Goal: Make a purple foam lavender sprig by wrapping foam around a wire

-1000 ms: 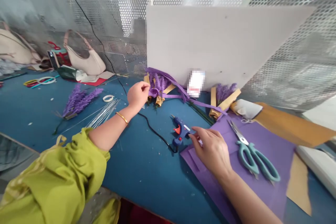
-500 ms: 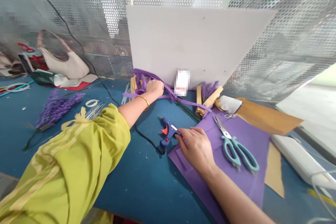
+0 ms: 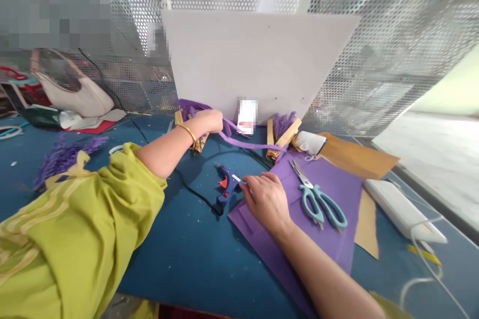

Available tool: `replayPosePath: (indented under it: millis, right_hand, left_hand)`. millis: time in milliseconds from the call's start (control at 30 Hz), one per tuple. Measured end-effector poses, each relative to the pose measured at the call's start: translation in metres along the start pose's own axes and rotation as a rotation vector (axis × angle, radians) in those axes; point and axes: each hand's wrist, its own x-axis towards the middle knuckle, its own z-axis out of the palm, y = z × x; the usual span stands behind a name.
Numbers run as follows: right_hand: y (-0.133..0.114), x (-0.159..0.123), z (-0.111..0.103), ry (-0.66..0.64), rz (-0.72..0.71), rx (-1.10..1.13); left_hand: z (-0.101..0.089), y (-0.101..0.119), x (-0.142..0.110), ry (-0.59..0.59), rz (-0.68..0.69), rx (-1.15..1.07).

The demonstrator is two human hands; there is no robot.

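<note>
My left hand (image 3: 209, 120) is closed in a fist near the white board, with a narrow purple strip (image 3: 247, 143) running out of it to the right. Behind and below that fist stands a small bunch of purple flowers in tan wrapping (image 3: 199, 146), partly covered. My right hand (image 3: 267, 200) is low over the table, its fingers curled and their tips at the back end of a blue hot glue gun (image 3: 229, 185) with an orange trigger. The exact grip there is partly hidden. Under this hand lies a purple sheet (image 3: 337, 172), with teal-handled scissors (image 3: 316, 199) on top.
A second wrapped flower bunch (image 3: 283, 129) stands at the back. Loose purple flowers (image 3: 56, 157) lie left, near a white handbag (image 3: 77, 92). The glue gun's black cord (image 3: 196, 194) crosses the table. A white power strip (image 3: 404, 212) lies right, beside brown paper (image 3: 355, 154).
My left hand has pulled the purple strip up, so it now hangs in a curve off the table. My right hand stays at the glue gun. The view has turned slightly right.
</note>
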Motion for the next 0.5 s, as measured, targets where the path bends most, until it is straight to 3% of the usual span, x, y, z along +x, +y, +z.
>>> replayPosePath:
  millis: [100,200,333,400,500]
  right_hand:
    - [0.006,0.001,0.0,0.039,0.037,-0.004]
    - [0.012,0.004,-0.002,0.083,0.077,-0.01]
    - [0.01,0.008,-0.012,0.253,0.128,0.001]
    - [0.003,0.009,-0.018,0.311,0.04,0.064]
    - [-0.012,0.008,-0.024,0.285,-0.144,0.216]
  left_hand:
    - [-0.032,0.002,-0.033,-0.047,0.002,0.05]
    - [-0.047,-0.002,-0.075,-0.022,0.066,-0.011]
    - [-0.04,-0.004,-0.14,0.187,0.112,-0.378]
    - [-0.033,-0.001,-0.173,0.225,0.133,-0.62]
    - [-0.024,-0.001,-0.218,0.186,0.165,-0.894]
